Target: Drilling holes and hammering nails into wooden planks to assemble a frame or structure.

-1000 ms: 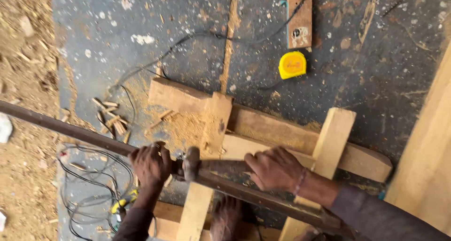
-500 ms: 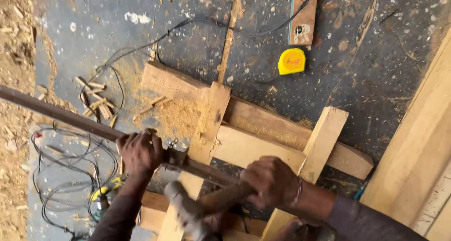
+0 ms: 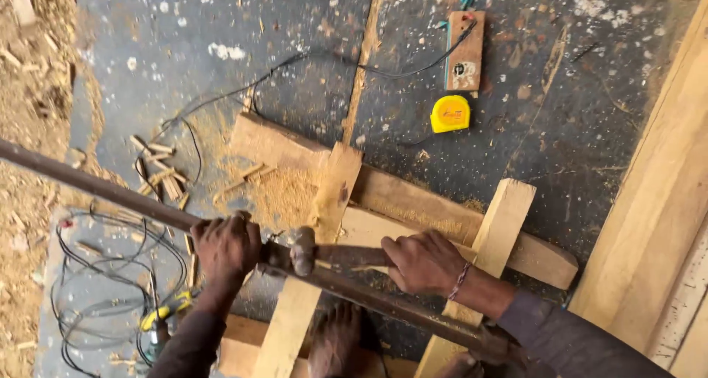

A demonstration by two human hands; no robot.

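A dark hammer (image 3: 306,251), head blurred, lies across a long rusty metal bar (image 3: 110,193) at near centre, above a pale wooden frame (image 3: 413,216) on the floor. The right hand (image 3: 420,261) has its grip clamped on the hammer handle; the left hand (image 3: 227,245) is clamped on the bar. The bar's near right end is probably hidden by the sleeve. A yellow tape measure (image 3: 450,114) lies far right.

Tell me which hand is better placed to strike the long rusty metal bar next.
Right. The right hand grips the dark metal hammer, whose head is at the bar; the left hand is wrapped around that bar, probably steadying it.
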